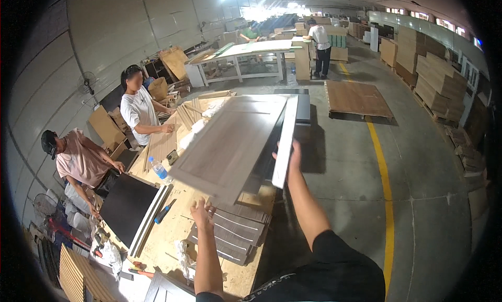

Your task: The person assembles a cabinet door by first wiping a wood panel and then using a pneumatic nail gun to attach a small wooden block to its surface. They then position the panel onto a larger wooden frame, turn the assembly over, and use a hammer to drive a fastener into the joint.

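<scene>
A grey wood-grain framed panel [230,140], smeared by motion, hangs tilted above the workbench [180,226]. Along its right side a long white strip [284,145] slants away, meeting the panel near the far end; whether they are joined I cannot tell. My right hand [294,158] is wrapped around the strip from the right, fingertips showing on its left side. Close to the panel's near edge, my left hand [203,213] is raised with fingers bent and apart, holding nothing visible. Beneath it lie grey-brown boards [230,231] with white lines.
On the bench are a water bottle [158,168], a blue-handled tool [164,212] and white rails [150,221]. One person [83,161] handles a dark panel [128,208] at left; another [140,111] stands beyond. Right of me, a wooden board [358,98] lies low on the floor.
</scene>
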Demonstrator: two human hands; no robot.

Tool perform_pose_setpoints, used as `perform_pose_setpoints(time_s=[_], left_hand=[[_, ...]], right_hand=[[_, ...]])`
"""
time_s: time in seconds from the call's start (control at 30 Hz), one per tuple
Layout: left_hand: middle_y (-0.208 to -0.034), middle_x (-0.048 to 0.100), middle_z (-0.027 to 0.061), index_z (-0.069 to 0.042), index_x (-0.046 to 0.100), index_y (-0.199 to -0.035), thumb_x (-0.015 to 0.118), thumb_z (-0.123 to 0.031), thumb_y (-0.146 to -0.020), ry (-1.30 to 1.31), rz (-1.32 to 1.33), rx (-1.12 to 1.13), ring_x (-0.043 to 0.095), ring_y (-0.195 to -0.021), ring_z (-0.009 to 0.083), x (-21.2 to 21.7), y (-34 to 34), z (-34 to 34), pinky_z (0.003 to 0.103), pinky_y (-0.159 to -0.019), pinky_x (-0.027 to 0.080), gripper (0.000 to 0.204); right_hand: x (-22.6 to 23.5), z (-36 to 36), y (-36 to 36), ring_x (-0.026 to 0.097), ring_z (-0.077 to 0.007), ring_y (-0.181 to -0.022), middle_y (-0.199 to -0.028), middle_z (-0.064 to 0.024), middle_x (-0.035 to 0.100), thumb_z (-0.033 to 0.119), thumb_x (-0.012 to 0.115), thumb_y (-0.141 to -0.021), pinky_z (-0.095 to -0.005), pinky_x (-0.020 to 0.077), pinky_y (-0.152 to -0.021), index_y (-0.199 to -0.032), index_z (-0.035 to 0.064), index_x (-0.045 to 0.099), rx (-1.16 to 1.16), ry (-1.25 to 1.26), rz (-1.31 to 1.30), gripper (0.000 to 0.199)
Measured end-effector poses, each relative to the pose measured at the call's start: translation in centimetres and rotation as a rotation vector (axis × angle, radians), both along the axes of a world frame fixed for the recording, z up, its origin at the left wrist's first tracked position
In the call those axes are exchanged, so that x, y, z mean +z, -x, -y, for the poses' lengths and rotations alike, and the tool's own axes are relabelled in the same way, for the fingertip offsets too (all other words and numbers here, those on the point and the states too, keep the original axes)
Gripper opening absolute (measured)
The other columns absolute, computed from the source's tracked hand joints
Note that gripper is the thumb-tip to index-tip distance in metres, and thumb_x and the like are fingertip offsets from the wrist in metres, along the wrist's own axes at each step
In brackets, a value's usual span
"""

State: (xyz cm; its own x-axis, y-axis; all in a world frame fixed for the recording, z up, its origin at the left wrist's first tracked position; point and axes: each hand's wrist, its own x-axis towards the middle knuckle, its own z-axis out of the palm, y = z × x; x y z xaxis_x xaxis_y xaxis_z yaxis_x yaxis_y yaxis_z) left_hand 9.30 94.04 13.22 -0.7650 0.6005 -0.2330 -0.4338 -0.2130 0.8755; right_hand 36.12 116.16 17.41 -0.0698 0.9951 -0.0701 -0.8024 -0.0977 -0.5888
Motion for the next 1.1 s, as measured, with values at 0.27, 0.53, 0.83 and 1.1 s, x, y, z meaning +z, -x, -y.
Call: perform_pose_setpoints(time_s=[0.27, 0.53, 0.83, 1.1], left_hand=[[-0.102, 0.063, 0.0078, -0.006, 0.048, -0.129, 0.058, -0.012, -0.094, 0.118, 0.089, -0.186, 0.063, -0.079, 0.0184, -4.3, -7.4, 12.2, 0.033, -0.070, 0.053, 0.037], [-0.111, 0.061, 0.0093, 0.003, 0.046, -0.133, 0.061, -0.005, -0.093, 0.264, -0.452, -0.052, 0.059, -0.100, 0.0158, 1.6, -12.6, 22.8, 0.030, -0.088, 0.049, 0.044], [-0.105, 0.061, 0.0199, -0.002, 0.048, -0.132, 0.071, -0.013, -0.084, 0.668, -0.731, 0.388, 0.065, -0.087, 0.0291, 3.0, -13.0, 37.5, 0.037, -0.072, 0.051, 0.055], [-0.123, 0.059, 0.0111, 0.003, 0.047, -0.132, 0.059, -0.003, -0.086, 0.071, -0.175, 0.587, 0.057, -0.110, 0.0176, -2.2, -13.3, 59.3, 0.031, -0.096, 0.044, 0.048]], right_hand=[[-11.4, 13.5, -1.4, 0.067, -0.0301, -0.089, -0.111, -0.0224, 0.064, 0.026, 0.050, -0.089, -0.0376, 0.0560, -0.082, -0.117, -0.0076, 0.052, 0.446, -0.098, 0.054, 0.044], [-8.9, 27.7, 8.4, 0.068, -0.0249, -0.093, -0.125, -0.0197, 0.061, 0.022, 0.065, -0.088, -0.0348, 0.0561, -0.079, -0.105, 0.0062, 0.056, 1.012, -0.141, 0.172, 0.024], [-4.5, 46.6, 14.1, 0.056, -0.0134, -0.099, -0.111, -0.0070, 0.057, 0.015, 0.067, -0.089, -0.0275, 0.0485, -0.087, -0.127, 0.0006, 0.045, 1.421, -0.224, 0.168, 0.046], [-5.0, 59.4, 16.1, 0.054, -0.0263, -0.120, -0.133, -0.0152, 0.051, 0.030, 0.080, -0.078, -0.0367, 0.0461, -0.099, -0.134, 0.0036, 0.045, 1.637, -1.250, 0.720, 0.071]])
